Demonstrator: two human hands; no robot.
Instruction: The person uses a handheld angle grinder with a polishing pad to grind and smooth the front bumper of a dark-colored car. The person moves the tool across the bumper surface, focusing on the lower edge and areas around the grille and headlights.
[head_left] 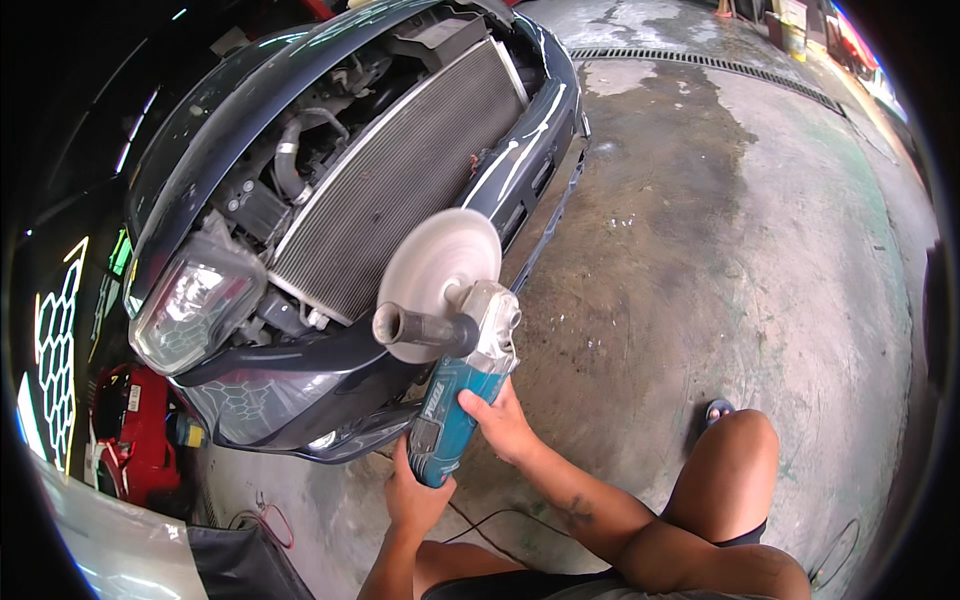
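A teal angle grinder [458,410] with a silver gear head is in both my hands, tilted up in front of the car. My left hand [416,497] wraps around the rear end of its body. Higher up the body, my right hand [499,420] grips the right side, thumb laid over the top. The black side handle [425,328] sticks out to the left, untouched by either hand. A round pale disc [425,270] sits on the head, its face smeared as if spinning. Behind it stands the dark car's opened front, with the radiator [400,180] bare; I cannot tell any contact with the disc.
A headlight [200,295] and the dark bumper [300,400] lie left of the grinder. A cord [500,515] runs over the concrete floor [680,300] by my legs. A red machine [135,435] stands at left; a drain grate [700,62] crosses the far floor.
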